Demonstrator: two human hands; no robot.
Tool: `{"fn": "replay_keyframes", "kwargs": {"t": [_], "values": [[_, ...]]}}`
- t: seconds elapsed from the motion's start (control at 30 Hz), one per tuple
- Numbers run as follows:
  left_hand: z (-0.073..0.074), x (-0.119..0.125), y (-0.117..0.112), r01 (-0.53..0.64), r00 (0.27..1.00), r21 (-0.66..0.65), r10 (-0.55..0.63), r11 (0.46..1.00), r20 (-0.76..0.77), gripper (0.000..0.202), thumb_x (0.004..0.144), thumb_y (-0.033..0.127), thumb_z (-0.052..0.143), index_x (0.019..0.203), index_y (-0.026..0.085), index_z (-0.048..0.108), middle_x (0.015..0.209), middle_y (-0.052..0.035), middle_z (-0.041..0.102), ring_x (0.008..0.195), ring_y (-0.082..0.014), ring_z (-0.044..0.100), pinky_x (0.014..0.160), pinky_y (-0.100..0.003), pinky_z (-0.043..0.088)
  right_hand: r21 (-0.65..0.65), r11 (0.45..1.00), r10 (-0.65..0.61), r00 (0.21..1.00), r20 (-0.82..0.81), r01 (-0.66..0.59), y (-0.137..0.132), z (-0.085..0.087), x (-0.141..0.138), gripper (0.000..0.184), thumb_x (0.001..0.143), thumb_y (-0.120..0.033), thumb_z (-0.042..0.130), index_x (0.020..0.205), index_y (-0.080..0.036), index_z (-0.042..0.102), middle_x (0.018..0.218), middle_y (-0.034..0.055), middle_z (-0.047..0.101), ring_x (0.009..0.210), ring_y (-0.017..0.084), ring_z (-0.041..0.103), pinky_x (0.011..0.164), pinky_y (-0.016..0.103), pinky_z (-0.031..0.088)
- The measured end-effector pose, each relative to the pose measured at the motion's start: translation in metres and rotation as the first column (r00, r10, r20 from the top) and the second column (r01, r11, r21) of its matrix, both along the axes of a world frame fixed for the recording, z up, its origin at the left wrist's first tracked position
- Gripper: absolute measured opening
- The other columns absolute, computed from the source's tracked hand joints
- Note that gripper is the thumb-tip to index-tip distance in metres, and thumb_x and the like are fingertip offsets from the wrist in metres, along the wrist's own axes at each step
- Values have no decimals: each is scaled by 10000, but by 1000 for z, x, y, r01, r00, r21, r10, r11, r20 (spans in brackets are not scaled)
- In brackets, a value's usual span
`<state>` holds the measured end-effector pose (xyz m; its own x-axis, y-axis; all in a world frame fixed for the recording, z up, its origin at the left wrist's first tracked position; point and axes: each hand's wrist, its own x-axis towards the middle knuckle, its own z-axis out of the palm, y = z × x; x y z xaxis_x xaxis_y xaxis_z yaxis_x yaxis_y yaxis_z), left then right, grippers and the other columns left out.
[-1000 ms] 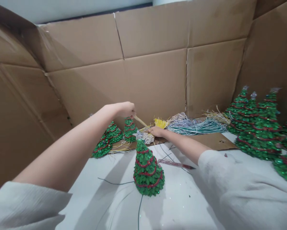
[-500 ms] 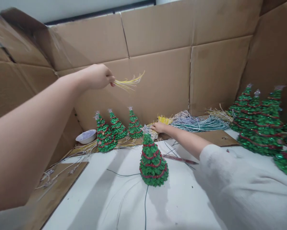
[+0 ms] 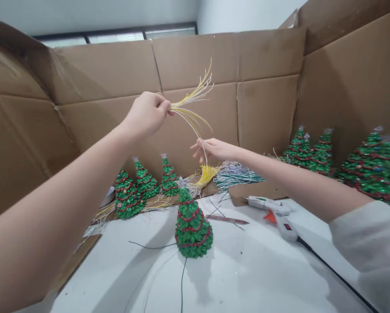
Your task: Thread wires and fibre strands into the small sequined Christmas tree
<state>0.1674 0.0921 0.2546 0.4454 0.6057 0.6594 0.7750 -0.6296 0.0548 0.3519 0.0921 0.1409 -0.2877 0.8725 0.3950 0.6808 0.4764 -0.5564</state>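
Observation:
My left hand is raised above the table, closed around a bunch of yellow and white wires whose free ends fan out to the right. One white wire curves down from the bunch to my right hand, pinched at its thumb and forefinger while the other fingers stay loose. Below both hands a small green Christmas tree with red garland and a clear star stands upright on the white table. Dark green wires stick out from its base. Behind it lies a yellow wire bundle.
A white glue gun with a black cord lies at right, near tweezers. Finished trees stand back left, with several more trees at right. Green and white wires lie along the cardboard wall.
My right hand has lifted from the wire pile up toward the bunch in my left hand, and a white wire now spans them. The view has shifted right, revealing the glue gun.

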Motion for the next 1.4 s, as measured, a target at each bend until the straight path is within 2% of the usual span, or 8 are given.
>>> {"fn": "replay_keyframes", "kwargs": {"t": [0.2, 0.33, 0.43, 0.67, 0.8, 1.0, 1.23, 1.4], "values": [[-2, 18, -25, -32, 999, 112, 36, 993, -35, 291, 827, 237, 363, 809, 121, 629, 592, -19, 494, 567, -90, 418, 600, -214, 353, 405, 849, -336, 938, -82, 340, -59, 8, 45, 285, 868, -311, 446, 1028, -107, 564, 911, 95, 653, 824, 168, 605, 784, 336, 471], [-7, 39, -40, 42, 992, 146, -24, 988, -123, 285, 828, 244, 371, 796, 112, 621, 617, -19, 515, 597, -98, 454, 606, -221, 349, 705, 601, -480, 875, -58, 377, -93, 16, 58, 583, 781, -507, 525, 1197, -113, 417, 1108, 133, 552, 1050, 244, 518, 895, 433, 408], [-15, 58, -56, 196, 964, 116, -169, 974, -207, 280, 833, 242, 377, 790, 102, 615, 650, -25, 541, 628, -100, 455, 625, -221, 343, 793, 546, -569, 814, 114, 271, -108, 23, 45, 831, 675, -573, 608, 1292, -106, 302, 1328, 165, 355, 1265, 327, 291, 1024, 511, 235], [-26, 59, -84, 337, 924, 27, -325, 941, -201, 208, 826, 235, 411, 809, 140, 596, 618, 12, 509, 555, -82, 434, 564, -208, 298, 527, 818, -234, 970, -61, 230, -110, 21, 24, 208, 839, -249, 474, 1016, -139, 460, 819, 34, 624, 775, 141, 591, 758, 308, 446], [-36, 35, -86, 315, 919, -70, -322, 947, -229, 219, 822, 269, 422, 755, 152, 594, 553, 16, 465, 496, -84, 385, 505, -217, 268, 237, 971, 17, 984, -180, 26, -114, 9, 21, 149, 832, -296, 509, 774, -160, 489, 463, -81, 422, 400, 48, 395, 419, 193, 306], [-64, -3, -84, 305, 924, -322, -361, 896, -129, 295, 844, 379, 397, 869, 166, 600, 668, -8, 553, 585, -114, 462, 518, -225, 331, 179, 983, 52, 991, -121, -30, -127, -10, 12, 300, 810, -370, 534, 610, -146, 522, 507, -71, 296, 455, 42, 244, 413, 213, 174], [-97, -36, -86, 541, 828, -662, -467, 519, 310, 310, 834, 381, 482, 1073, 185, 490, 911, -58, 591, 751, -146, 549, 604, -250, 441, 230, 973, 44, 997, -67, -27, -130, -38, -8, 281, 875, -324, 417, 658, -159, 486, 532, -58, 368, 479, 55, 316, 458, 202, 239], [-116, -44, -87, 607, 786, -669, -449, 430, 425, 286, 851, 283, 483, 1116, 185, 445, 913, -46, 571, 737, -113, 530, 627, -236, 451, 220, 965, 136, 989, 50, -143, -130, -54, -20, 238, 895, -257, 363, 704, -160, 466, 587, -39, 425, 510, 65, 356, 499, 201, 279]]}}
